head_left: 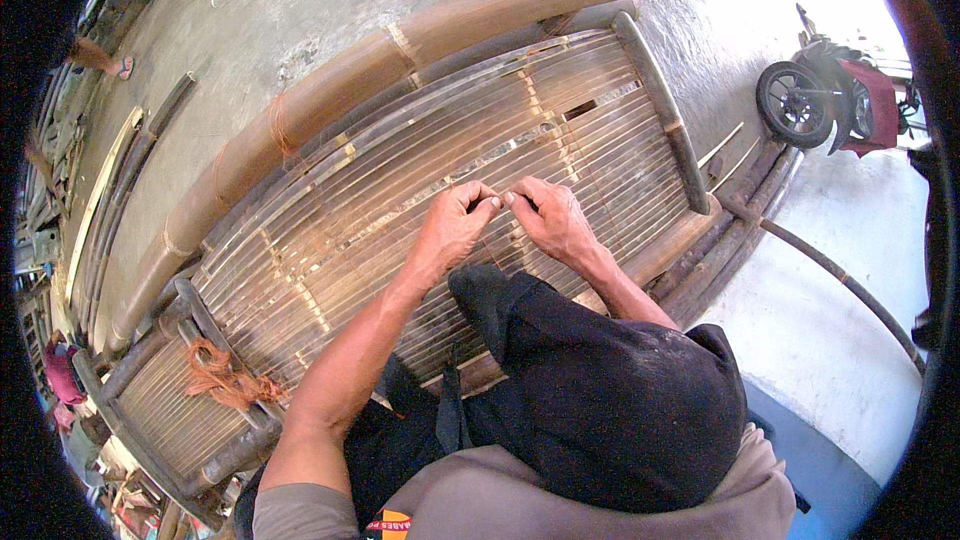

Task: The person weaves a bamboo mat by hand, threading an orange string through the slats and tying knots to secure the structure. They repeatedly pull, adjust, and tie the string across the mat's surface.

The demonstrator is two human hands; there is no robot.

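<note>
Both hands meet fingertip to fingertip over the slats [400, 190] of a bamboo bench [480, 15] lying across the person's lap. The left hand [452, 225] and the right hand [548, 215] are curled with fingers pinched narrow, though what they pinch is too small to tell. A bundle of orange twine [222, 377] lies on the slats well left of the hands, and a motorbike [835, 95] stands beyond the bench.

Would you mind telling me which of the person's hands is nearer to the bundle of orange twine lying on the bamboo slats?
The left. The left hand sits up and right of the orange twine, on the bamboo slats; the right hand is farther right, beyond it.
</note>
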